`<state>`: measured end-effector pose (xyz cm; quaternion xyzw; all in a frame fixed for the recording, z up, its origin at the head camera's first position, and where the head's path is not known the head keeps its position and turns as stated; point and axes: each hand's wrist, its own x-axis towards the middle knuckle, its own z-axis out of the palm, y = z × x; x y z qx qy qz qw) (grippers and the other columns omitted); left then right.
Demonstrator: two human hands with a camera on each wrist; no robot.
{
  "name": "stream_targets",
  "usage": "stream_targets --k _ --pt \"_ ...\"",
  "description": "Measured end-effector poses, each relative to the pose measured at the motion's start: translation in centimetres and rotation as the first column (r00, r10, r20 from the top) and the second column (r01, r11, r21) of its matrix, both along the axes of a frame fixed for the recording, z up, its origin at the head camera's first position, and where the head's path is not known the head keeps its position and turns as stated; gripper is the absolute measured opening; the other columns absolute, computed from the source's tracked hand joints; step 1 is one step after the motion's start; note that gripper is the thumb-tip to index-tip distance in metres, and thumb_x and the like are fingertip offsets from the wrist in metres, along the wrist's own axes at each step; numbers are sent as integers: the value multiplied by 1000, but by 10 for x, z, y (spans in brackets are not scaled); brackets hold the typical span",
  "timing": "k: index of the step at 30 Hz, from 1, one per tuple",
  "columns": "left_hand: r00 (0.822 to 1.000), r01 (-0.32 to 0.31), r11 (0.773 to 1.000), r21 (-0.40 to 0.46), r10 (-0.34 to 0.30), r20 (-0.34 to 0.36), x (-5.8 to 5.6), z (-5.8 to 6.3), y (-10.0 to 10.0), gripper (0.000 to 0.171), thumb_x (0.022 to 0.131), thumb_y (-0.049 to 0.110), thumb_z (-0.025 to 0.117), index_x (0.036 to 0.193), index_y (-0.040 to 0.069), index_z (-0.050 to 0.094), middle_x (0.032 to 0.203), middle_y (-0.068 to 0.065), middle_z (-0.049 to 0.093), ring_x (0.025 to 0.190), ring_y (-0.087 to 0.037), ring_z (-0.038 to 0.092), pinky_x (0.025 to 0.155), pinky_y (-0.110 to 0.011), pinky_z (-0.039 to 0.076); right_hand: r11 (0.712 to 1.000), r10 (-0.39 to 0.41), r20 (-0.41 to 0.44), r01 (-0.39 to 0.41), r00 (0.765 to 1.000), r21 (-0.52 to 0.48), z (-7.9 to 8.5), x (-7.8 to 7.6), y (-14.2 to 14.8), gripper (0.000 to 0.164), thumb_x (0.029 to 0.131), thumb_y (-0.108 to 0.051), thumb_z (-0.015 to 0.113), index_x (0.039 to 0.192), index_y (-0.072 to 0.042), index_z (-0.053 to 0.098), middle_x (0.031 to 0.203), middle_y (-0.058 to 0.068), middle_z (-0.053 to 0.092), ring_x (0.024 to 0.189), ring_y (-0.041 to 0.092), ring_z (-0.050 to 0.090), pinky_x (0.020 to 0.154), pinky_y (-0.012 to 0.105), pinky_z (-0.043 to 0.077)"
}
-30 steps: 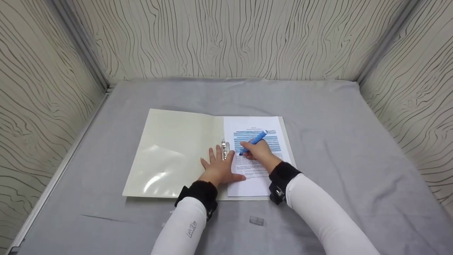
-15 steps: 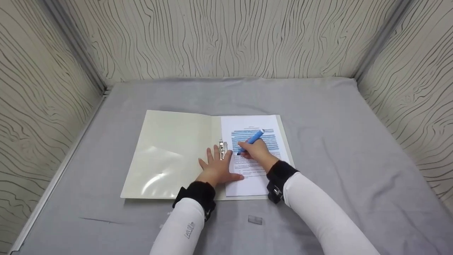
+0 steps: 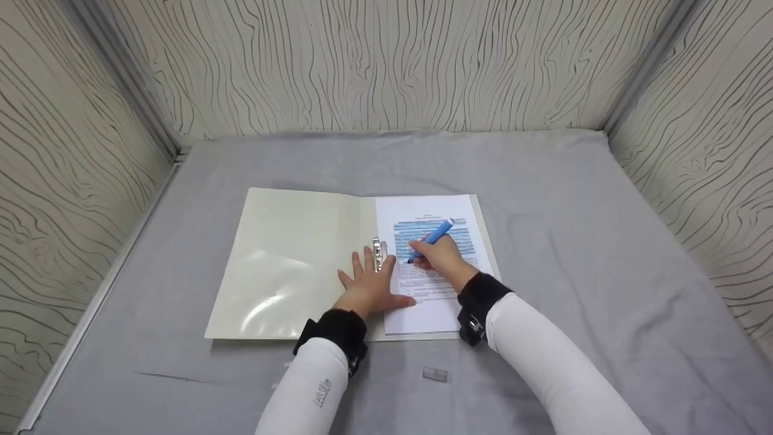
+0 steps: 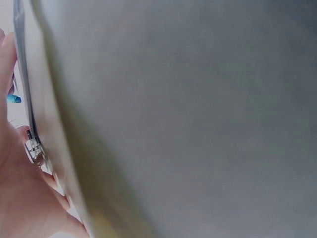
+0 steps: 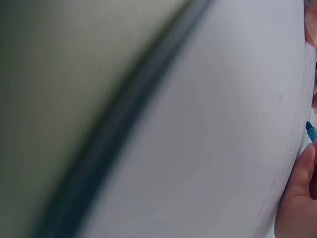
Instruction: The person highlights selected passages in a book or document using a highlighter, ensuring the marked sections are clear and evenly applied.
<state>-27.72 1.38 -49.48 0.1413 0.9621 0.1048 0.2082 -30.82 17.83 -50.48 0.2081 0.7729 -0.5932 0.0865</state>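
Observation:
A cream folder (image 3: 284, 241) lies spread out on the table, with white printed sheets (image 3: 432, 317) on its right side. Blue strokes cover the upper lines of text. My right hand (image 3: 444, 254) pinches a blue marker (image 3: 439, 231), its dark tip at the left end of a line just under the blue block. In the right wrist view the marker's tip (image 5: 310, 127) shows at the right edge. My left hand (image 3: 369, 287) rests with fingers spread across the folder's spine, thumb on the page, fingertips beside the metal clip (image 3: 378, 252). The clip also appears in the left wrist view.
Grey cloth (image 3: 543, 181) covers the table. A small grey see-through rectangular piece (image 3: 435, 374) lies in front of the folder. A dark line (image 3: 171, 377) marks the cloth at the front left. Wood-patterned panels (image 3: 386, 66) stand at the back and both sides.
The marker and my right hand have shifted slightly right along the line over the last half second. My left hand stays in place on the folder. The head view has shifted a little.

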Motion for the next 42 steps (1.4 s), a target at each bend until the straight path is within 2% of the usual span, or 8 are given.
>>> stream_targets --k 11,22,29,42 --pt "1000 -9 1000 -20 9 -5 -1 -1 2 99 69 71 62 149 27 24 154 -20 -1 138 -43 -5 100 -69 9 1000 -14 -20 14 1000 -3 0 1 5 25 85 -21 68 90 0 56 66 7 62 56 10 62 55 20 51" --pt "1000 -2 1000 -7 2 -5 1 3 0 99 69 71 62 149 26 24 154 -21 -1 138 -44 -4 99 -70 9 1000 -16 -10 17 1000 27 -1 2 9 25 85 -23 68 89 -1 58 68 7 64 57 11 63 56 21 51" --pt "1000 -1 1000 -2 1 0 2 5 0 99 70 70 62 149 26 24 154 -21 -1 138 -43 -5 99 -69 8 1000 -16 7 16 1000 18 -1 3 12 28 86 -24 67 93 1 56 70 8 65 59 11 64 59 21 52" --pt "1000 -5 1000 -7 5 3 0 0 1 99 69 70 63 149 27 22 154 -21 -1 138 -44 -6 99 -70 7 1000 -15 20 14 1000 25 2 4 14 30 86 -24 66 97 2 56 71 7 64 59 10 63 58 20 51"
